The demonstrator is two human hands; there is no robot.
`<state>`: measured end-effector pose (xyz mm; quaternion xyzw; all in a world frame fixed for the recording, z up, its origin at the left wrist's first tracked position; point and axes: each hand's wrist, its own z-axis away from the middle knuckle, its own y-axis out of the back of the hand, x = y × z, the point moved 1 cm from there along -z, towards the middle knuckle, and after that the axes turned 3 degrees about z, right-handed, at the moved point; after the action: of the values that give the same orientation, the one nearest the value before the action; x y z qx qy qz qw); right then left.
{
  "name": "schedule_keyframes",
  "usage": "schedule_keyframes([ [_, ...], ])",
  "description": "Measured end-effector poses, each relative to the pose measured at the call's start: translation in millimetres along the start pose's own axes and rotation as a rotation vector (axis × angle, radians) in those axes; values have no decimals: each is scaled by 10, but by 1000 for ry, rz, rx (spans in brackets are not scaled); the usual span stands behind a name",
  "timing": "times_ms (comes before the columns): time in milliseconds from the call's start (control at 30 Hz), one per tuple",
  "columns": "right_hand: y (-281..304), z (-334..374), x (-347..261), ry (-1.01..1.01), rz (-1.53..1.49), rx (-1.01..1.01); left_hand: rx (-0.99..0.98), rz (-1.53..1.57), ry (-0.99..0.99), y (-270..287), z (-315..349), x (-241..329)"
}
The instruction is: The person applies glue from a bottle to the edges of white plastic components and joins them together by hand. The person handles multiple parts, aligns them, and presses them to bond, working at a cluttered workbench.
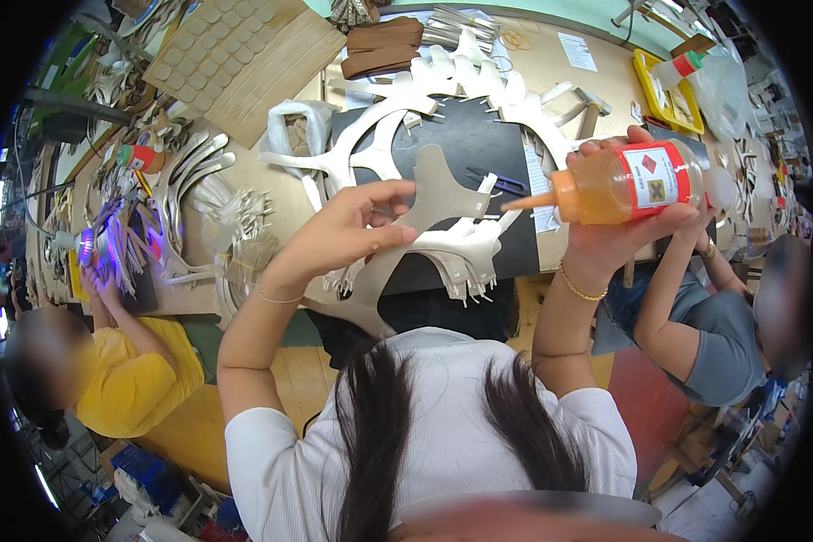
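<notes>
My left hand [359,224] is closed on a flat, greyish-beige branched piece [435,191], pinched between thumb and fingers. Short thin prongs stick out from the piece's right-hand end. My right hand [616,237] grips a clear squeeze bottle [596,185] of amber liquid with a red and white label. The bottle lies nearly level, and its orange nozzle [537,200] points left at the pronged end, a small distance away. Below the piece, a stack of white pronged pieces [456,257] rests on a black mat [515,239]. More white branched pieces [461,79] form an arc beyond it.
A blue-handled tool [504,183] lies on the mat, with a hammer [590,108] farther right. Brown strips [382,47], a plastic bag [298,135] and a yellow tray [650,90] are on the table. Co-workers in yellow [144,361] and grey-blue [714,334] sit either side.
</notes>
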<state>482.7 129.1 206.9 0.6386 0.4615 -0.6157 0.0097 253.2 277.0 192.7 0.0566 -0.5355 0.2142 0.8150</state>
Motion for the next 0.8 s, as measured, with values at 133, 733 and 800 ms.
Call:
schedule_keyframes([
  [133,-194,-3,-1,86,174,-34,-117,105,10,-66,70,176],
  [733,-519,-36,106,194,447,-73,-198,126,51,-194,138,275],
  [800,-532,-25,141,172,429,-75,-202,117,46,-198,124,265],
])
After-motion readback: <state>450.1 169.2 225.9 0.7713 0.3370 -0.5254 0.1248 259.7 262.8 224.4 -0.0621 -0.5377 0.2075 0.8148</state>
